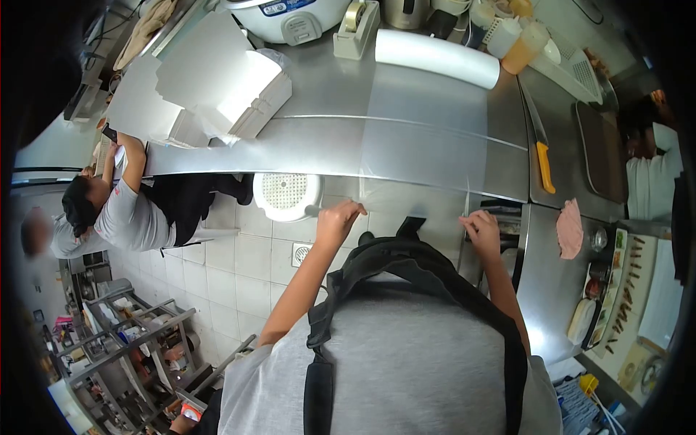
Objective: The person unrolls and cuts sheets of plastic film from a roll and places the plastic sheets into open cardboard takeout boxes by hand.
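A long, brushed-steel counter (319, 94) spans the view; a person in a grey shirt (138, 217) and dark cap leans at its left end; a wide, clear plastic sheet (424, 141) lies across its middle and hangs over the near edge, stretching toward the two bare hands. A stack of white, angular open boxes (259, 105) stands on the counter left of the sheet; a thick, white cylindrical roll (437, 58) lies at the sheet's far end; a round white stool with a perforated seat (284, 190) stands below the counter, near the left hand. A long steel knife with a yellow handle (541, 148) lies right of the sheet; a pale tape dispenser (355, 35) stands beside the roll. The left hand (339, 222) is narrow, pinching the sheet's near left edge; the right hand (480, 230) is likewise narrow, fingertips pinching its near right edge.
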`<state>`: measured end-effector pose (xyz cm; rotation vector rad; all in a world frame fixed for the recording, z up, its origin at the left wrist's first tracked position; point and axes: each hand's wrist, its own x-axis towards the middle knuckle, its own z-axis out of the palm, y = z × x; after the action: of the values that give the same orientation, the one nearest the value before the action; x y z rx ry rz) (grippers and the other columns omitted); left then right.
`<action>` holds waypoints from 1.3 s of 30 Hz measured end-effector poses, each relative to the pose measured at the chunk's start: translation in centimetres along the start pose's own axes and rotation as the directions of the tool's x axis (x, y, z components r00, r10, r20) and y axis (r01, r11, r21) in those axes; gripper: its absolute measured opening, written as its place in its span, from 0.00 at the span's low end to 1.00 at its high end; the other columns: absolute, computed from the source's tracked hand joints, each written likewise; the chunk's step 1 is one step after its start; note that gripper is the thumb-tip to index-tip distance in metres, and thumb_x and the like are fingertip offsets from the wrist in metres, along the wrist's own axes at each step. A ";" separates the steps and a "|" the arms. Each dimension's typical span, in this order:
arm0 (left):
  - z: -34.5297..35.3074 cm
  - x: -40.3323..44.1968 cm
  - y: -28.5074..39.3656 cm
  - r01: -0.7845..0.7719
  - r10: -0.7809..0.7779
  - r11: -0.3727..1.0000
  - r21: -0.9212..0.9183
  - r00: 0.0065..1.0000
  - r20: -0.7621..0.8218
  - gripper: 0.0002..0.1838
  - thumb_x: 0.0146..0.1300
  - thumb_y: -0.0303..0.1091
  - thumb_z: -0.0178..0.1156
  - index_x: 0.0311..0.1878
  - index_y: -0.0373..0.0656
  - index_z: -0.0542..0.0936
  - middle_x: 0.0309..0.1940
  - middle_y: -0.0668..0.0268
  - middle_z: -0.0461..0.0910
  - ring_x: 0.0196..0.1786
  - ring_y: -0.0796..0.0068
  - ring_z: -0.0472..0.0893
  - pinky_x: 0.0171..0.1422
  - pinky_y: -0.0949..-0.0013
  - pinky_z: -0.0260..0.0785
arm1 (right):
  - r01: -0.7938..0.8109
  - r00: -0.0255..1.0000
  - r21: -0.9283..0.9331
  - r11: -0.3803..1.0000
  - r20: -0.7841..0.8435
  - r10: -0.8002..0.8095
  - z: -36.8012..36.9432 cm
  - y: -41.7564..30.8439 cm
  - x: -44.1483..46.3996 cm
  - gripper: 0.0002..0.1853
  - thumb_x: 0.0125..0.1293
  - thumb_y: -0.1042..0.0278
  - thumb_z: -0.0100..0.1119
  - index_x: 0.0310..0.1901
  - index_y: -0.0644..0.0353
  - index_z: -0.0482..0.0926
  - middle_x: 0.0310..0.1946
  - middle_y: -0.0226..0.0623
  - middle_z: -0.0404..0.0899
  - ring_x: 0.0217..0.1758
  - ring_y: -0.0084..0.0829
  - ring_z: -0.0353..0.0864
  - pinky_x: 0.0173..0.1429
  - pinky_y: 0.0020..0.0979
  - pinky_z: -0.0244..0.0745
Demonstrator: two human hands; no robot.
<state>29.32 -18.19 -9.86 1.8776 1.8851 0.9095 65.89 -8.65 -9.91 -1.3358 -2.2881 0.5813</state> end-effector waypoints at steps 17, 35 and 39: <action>3.9 0.7 -3.8 -0.248 0.131 0.930 0.272 0.914 0.383 0.26 0.62 0.25 0.54 0.62 0.61 0.78 0.31 0.61 0.77 0.34 0.58 0.83 0.35 0.58 0.77 | -0.083 0.997 0.003 0.997 0.002 0.083 4.6 2.1 -2.7 0.03 0.57 0.69 0.67 0.30 0.55 0.83 0.29 0.32 0.78 0.38 0.37 0.79 0.50 0.37 0.69; 1.9 7.8 -3.4 0.128 -0.369 0.920 0.371 0.602 0.708 0.21 0.62 0.41 0.62 0.56 0.43 0.81 0.49 0.49 0.83 0.52 0.52 0.83 0.52 0.55 0.78 | -0.537 0.537 -0.061 0.841 0.744 0.397 -5.7 4.8 8.4 0.16 0.66 0.63 0.61 0.53 0.56 0.84 0.45 0.50 0.84 0.51 0.46 0.83 0.58 0.40 0.75; -4.1 16.5 -0.5 0.575 -0.479 0.803 0.159 0.463 0.746 0.15 0.70 0.37 0.57 0.46 0.35 0.85 0.31 0.59 0.86 0.31 0.73 0.85 0.42 0.70 0.79 | -0.409 0.571 0.091 0.908 0.802 0.176 -10.2 7.8 11.2 0.16 0.69 0.64 0.56 0.54 0.61 0.83 0.44 0.47 0.85 0.46 0.36 0.85 0.54 0.36 0.77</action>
<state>25.06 -2.91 -3.76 1.1385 1.6111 -0.0350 72.00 6.14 -4.16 -1.5207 -2.4382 1.8589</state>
